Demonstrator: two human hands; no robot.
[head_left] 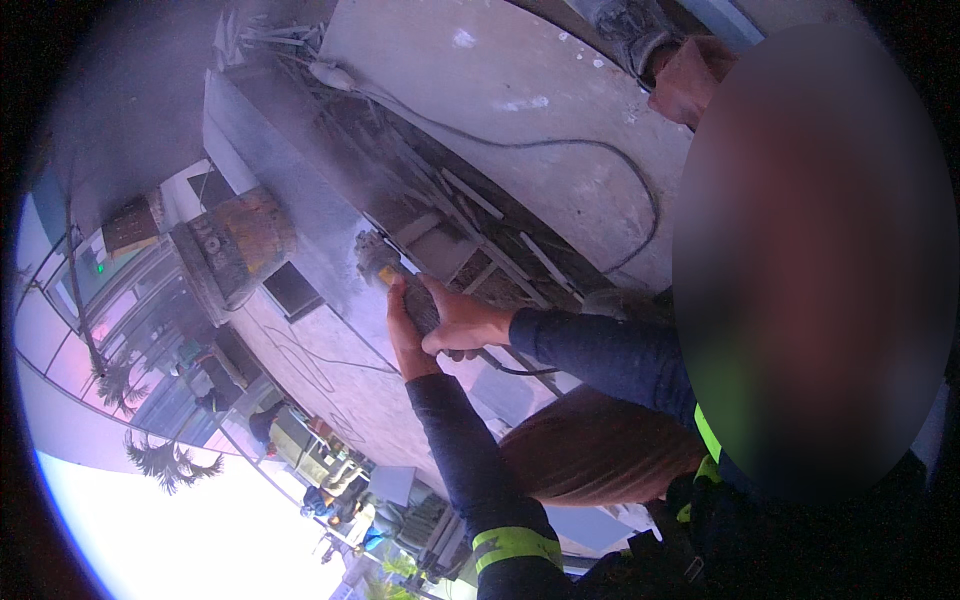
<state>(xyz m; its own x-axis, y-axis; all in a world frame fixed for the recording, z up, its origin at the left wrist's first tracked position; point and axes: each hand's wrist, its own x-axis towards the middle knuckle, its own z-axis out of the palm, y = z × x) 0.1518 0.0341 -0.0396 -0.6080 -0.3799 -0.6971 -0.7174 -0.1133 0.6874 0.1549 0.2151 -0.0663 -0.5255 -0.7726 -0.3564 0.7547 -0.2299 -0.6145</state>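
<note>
Both my hands are closed round a dusty, dark-bodied power tool (418, 305) that looks like an angle grinder. It has a yellow band near its grey, dust-caked head (375, 250). My left hand (406, 335) wraps the body from the lower left, near the band. From the right, my right hand (470, 318) grips the same body, its fingers partly hidden behind it. The head is at the edge of a long pale slab (320, 215), where a whitish mark shows; exact contact cannot be made out. A dark cord (520, 371) trails from the tool's rear.
Dusty strips and scrap pieces (470, 215) fill a gap beside the slab. A pale board (500, 90) carries a looping cable (600, 145). A rusty drum-like container (235, 245) and a dark square opening (292, 290) lie beyond. Several people appear far off. A large blurred oval covers the right side.
</note>
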